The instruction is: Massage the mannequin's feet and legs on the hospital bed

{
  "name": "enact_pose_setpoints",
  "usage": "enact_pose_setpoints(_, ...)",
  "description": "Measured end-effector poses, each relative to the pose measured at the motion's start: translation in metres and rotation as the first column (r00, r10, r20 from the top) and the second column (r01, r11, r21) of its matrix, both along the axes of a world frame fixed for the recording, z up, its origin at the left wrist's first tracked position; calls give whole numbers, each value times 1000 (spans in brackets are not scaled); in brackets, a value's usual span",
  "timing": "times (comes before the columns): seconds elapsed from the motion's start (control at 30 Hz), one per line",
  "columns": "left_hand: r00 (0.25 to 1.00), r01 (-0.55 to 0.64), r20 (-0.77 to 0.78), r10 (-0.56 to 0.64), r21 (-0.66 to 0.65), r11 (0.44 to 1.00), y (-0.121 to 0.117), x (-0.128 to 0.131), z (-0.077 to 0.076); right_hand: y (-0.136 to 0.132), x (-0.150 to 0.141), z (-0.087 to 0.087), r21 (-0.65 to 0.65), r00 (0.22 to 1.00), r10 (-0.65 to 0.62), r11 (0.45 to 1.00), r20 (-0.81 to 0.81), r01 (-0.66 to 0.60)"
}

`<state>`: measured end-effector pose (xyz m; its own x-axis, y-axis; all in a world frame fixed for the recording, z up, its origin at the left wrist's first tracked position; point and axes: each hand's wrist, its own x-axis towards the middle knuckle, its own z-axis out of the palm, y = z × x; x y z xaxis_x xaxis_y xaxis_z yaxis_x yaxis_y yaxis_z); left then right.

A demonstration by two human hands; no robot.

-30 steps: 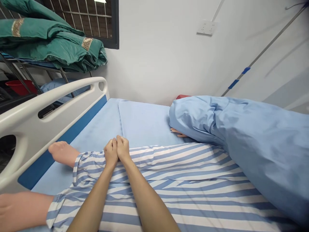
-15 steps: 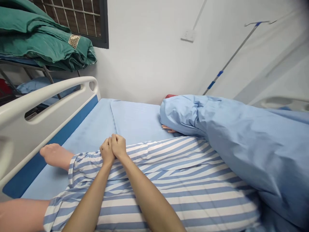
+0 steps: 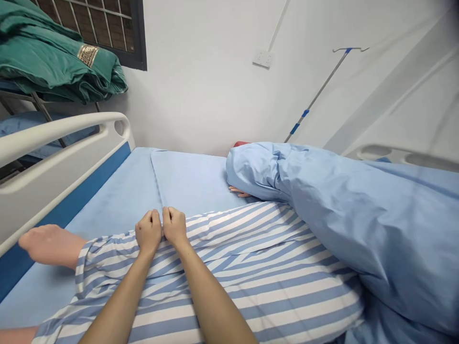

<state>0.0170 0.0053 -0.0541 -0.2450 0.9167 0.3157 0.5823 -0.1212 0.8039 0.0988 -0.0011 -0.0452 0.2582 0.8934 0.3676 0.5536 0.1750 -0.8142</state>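
My left hand (image 3: 148, 232) and my right hand (image 3: 174, 226) are closed side by side, pinching the blue-and-white striped trousers (image 3: 258, 267) at the waist edge. The trousers are on a lifelike patient mannequin lying on the bed. Its bare foot (image 3: 52, 246) sticks out of a trouser leg at the left. A blue quilt (image 3: 322, 215) covers the upper body, with the mannequin's fingers (image 3: 238, 192) showing beneath it. The head is hidden.
A white bed rail with a blue band (image 3: 60, 148) runs along the left of the pale blue mattress (image 3: 190, 179). Green folded blankets (image 3: 46, 62) sit on a rack beyond it. A drip pole (image 3: 315, 91), wall socket (image 3: 262, 58) and second rail (image 3: 401, 155) stand right.
My hands have drawn slightly apart, with a fold of striped cloth between them. The whole view has swung, so the bed, foot and rack sit further left in the frame.
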Motion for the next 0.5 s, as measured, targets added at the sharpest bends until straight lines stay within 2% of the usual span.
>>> enact_pose_setpoints(0.1, 994, -39, 107, 32, 64, 997, -3, 1, 11, -1, 2, 4, 5, 998, 17, 1000, -55, -16)
enact_pose_setpoints(0.2, 984, -25, 178, 3, 120, 992, -3, 11, 28, -1, 8, 6, 35, 984, 81, 996, -161, -76)
enact_pose_setpoints(0.27, 973, -15, 228, -19, 148, 989, -2, 22, 34, 0, 12, 6, 59, 957, 126, 992, -260, -114)
enact_pose_setpoints(0.33, 974, -12, 227, -16, 121, 993, -2, 33, 32, 1, 14, 5, 69, 928, 117, 993, -353, -99)
enact_pose_setpoints(0.43, 996, -4, 89, 1, 40, 999, -5, 41, 16, 3, 14, 3, 55, 904, 65, 997, -423, -46)
enact_pose_setpoints(0.5, 1000, 8, 10, -8, 34, 999, -6, 42, 6, 4, 15, 4, 29, 909, 58, 998, -413, -51)
